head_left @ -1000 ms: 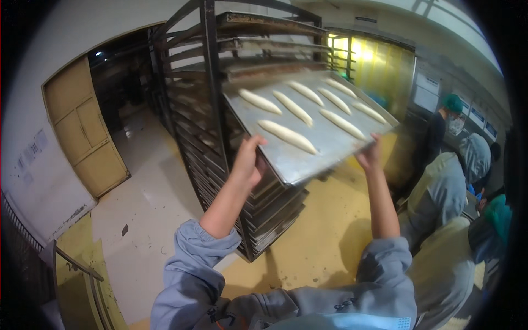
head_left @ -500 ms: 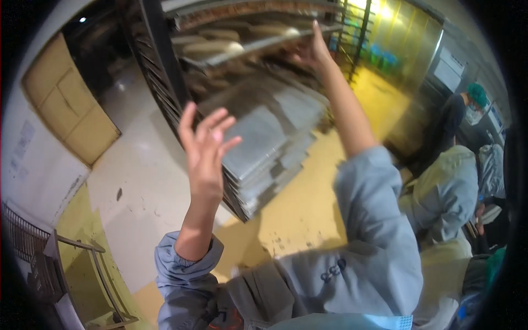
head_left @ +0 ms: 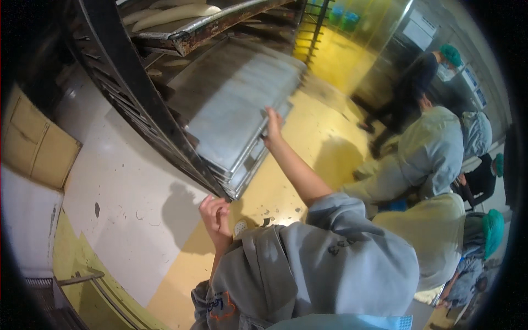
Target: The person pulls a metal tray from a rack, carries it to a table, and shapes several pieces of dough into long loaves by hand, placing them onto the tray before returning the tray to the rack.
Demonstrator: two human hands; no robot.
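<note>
Ahead of me a tall dark rack [head_left: 129,82] holds metal trays on its runners. My right hand [head_left: 273,127] is at the right edge of a flat grey baking tray [head_left: 236,104], its fingers closed about the rim. More trays lie close beneath that one. My left hand [head_left: 215,217], fingers loosely bent and somewhat apart, is just below the rack's near corner and holds nothing. Higher up, a worn tray [head_left: 190,36] carries long pale dough loaves [head_left: 176,17].
Several co-workers are on the right, one in dark clothes [head_left: 410,82] and one in a grey smock [head_left: 434,143]. A tan cabinet [head_left: 36,143] stands at the left. At the lower left is a metal rail [head_left: 82,279]. Yellow strip curtains [head_left: 352,60] hang at the back.
My right hand has come down from the upper loaf tray to the lower tray's edge. My left hand has dropped, its fingers more bent. The view has shifted, bringing more co-workers in.
</note>
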